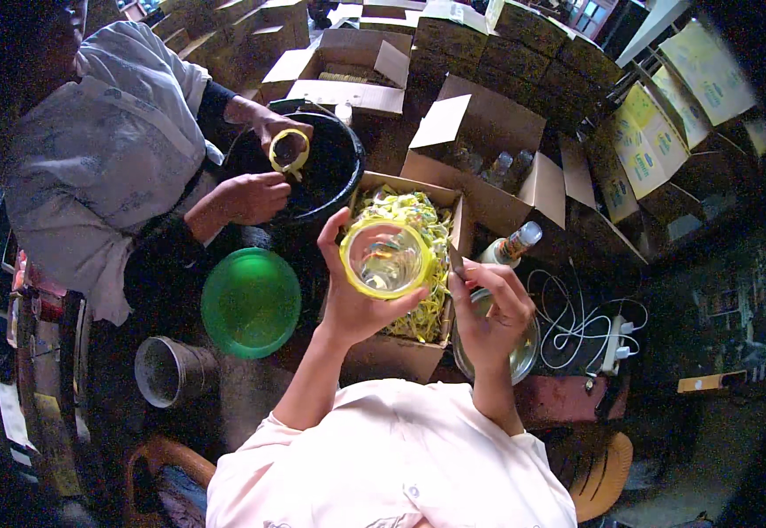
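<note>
My left hand (354, 304) is closed round a clear, round container (386, 257) with a yellow rim, holding it up with its round end facing me. Beside it, my right hand (494, 310) pinches a small dark blade (456, 262) between thumb and fingers, a short way off the container's right edge. Under both hands sits a cardboard box (460, 231) heaped with thin yellow strips (409, 211). Partly behind my right hand is a round, clear-looking bowl (526, 345).
At the left, a person (128, 176) handles a similar yellow-rimmed piece (290, 150) over a black tub (348, 189). Nearby stand a green basin (251, 302), a grey bucket (167, 371), a bottle (517, 242), an open carton of bottles (537, 189) and white cables with a power strip (614, 343).
</note>
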Demonstrator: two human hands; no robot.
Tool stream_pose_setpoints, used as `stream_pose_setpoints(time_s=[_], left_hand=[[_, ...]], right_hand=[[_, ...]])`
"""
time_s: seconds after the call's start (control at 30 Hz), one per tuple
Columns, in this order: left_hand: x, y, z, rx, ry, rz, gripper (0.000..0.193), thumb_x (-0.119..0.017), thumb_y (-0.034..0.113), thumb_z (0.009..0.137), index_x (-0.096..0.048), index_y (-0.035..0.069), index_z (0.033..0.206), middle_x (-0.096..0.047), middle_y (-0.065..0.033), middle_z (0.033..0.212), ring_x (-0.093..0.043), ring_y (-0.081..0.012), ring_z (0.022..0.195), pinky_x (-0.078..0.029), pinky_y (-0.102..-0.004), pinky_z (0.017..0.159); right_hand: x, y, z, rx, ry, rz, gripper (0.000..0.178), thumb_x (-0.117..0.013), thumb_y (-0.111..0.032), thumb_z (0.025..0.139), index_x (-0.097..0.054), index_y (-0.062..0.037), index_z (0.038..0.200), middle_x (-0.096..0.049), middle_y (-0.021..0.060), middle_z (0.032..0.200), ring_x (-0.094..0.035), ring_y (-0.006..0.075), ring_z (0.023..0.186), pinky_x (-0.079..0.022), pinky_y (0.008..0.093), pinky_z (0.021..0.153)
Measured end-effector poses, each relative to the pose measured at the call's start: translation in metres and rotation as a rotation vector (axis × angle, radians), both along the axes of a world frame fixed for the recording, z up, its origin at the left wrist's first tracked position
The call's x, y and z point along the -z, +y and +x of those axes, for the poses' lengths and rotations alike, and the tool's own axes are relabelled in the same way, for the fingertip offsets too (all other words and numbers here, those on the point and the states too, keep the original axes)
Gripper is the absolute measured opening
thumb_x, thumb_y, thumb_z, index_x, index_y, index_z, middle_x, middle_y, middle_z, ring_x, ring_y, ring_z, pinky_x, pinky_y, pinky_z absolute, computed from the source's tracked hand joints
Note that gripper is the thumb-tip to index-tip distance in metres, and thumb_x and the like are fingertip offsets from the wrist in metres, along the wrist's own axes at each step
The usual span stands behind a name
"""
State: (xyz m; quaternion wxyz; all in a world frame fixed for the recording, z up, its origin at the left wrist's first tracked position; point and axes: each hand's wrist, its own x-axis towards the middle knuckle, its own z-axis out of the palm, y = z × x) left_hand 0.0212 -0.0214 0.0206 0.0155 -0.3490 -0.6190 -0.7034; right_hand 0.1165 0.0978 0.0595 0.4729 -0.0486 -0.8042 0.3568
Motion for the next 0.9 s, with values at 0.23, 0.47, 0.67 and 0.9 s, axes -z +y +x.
stream_pose_setpoints(time_s=[0.23,0.47,0.67,0.9], left_hand=[[0.010,0.001,0.006,0.223,-0.008,0.167,0.094,-0.062,0.013,0.073,0.012,0.013,0.131,-0.028,-0.0179,0.126,-0.034,-0.0276,0.116,-0.028,-0.0398,0.097],[0.015,0.005,0.011,0.032,0.128,0.007,0.079,-0.059,0.007,0.075,0.002,0.012,0.125,-0.020,-0.0179,0.128,-0.029,-0.0284,0.117,-0.027,-0.0391,0.097],[0.016,0.011,0.015,-0.059,0.170,-0.025,0.074,-0.060,0.006,0.075,-0.002,0.012,0.121,-0.020,-0.0190,0.127,-0.030,-0.0273,0.115,-0.027,-0.0394,0.096],[0.007,0.014,0.017,-0.071,0.191,-0.085,0.068,-0.060,0.008,0.076,-0.005,0.011,0.116,-0.021,-0.0200,0.125,-0.030,-0.0292,0.113,-0.025,-0.0418,0.095]], right_hand=[[0.014,-0.009,-0.004,0.065,0.044,-0.112,0.020,-0.067,0.003,0.065,-0.061,-0.0047,0.083,-0.061,0.0080,0.074,-0.059,0.0146,0.061,-0.048,0.0244,0.057],[0.025,-0.016,-0.008,0.062,0.070,-0.087,0.022,-0.067,0.008,0.063,-0.060,-0.0004,0.081,-0.057,0.0052,0.072,-0.056,0.0097,0.062,-0.044,0.0197,0.056],[0.029,-0.017,-0.010,0.076,0.065,-0.087,0.022,-0.067,0.008,0.062,-0.060,-0.0006,0.080,-0.057,0.0059,0.072,-0.056,0.0107,0.061,-0.045,0.0211,0.056],[0.029,-0.016,-0.012,0.092,0.085,-0.090,0.022,-0.067,0.008,0.062,-0.060,-0.0006,0.081,-0.058,0.0066,0.071,-0.057,0.0122,0.061,-0.046,0.0219,0.056]])
